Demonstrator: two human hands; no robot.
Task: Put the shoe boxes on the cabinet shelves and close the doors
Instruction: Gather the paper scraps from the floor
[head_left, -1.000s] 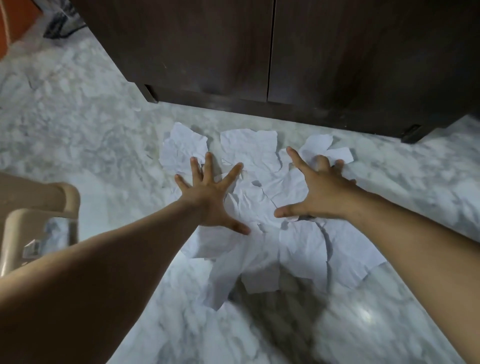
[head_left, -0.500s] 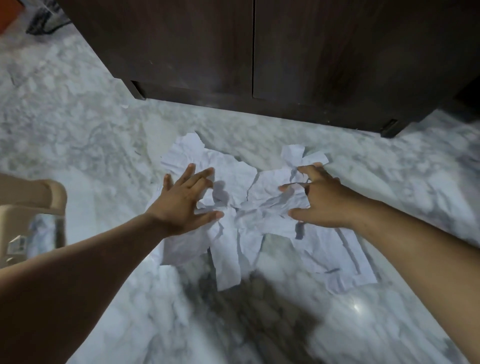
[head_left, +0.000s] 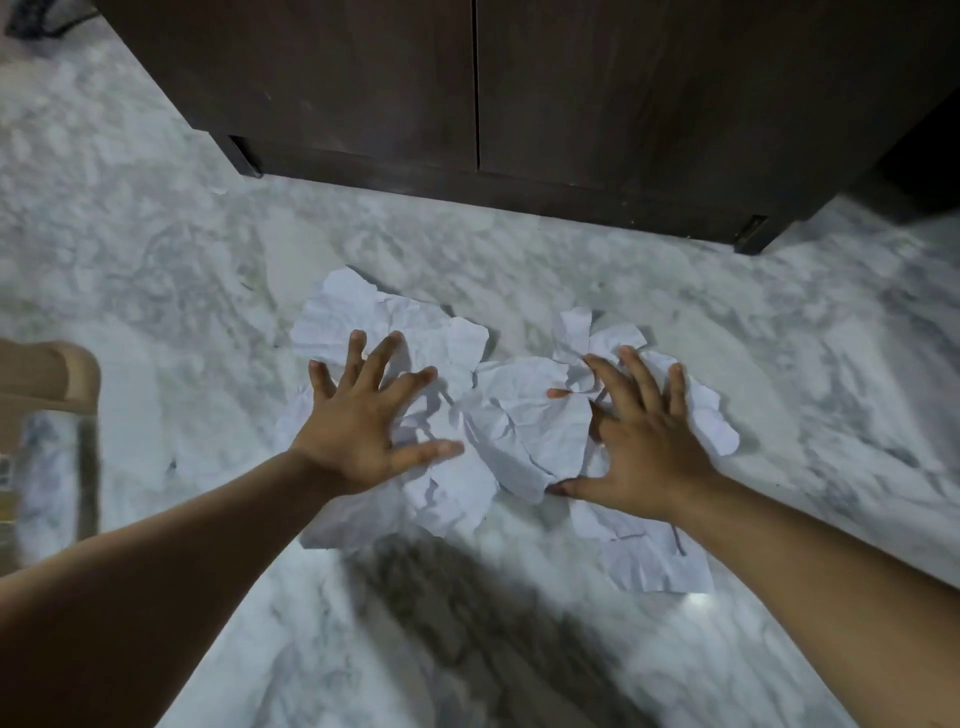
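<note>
Cabinet doors (head_left: 467, 88) stand closed while left hand (head_left: 363, 426) and right hand (head_left: 644, 447), fingers spread, press crumpled paper sheets (head_left: 524, 431) that could slide or tear on the marble floor (head_left: 156, 260).

Crumpled sheets of paper (head_left: 524, 431) lie on the floor (head_left: 156, 260) in front of the cabinet (head_left: 467, 78), whose two doors are closed. The left hand (head_left: 363, 431) rests on the sheets' left part, the right hand (head_left: 649, 447) on their right. A chair (head_left: 47, 379) stands at far left.
</note>
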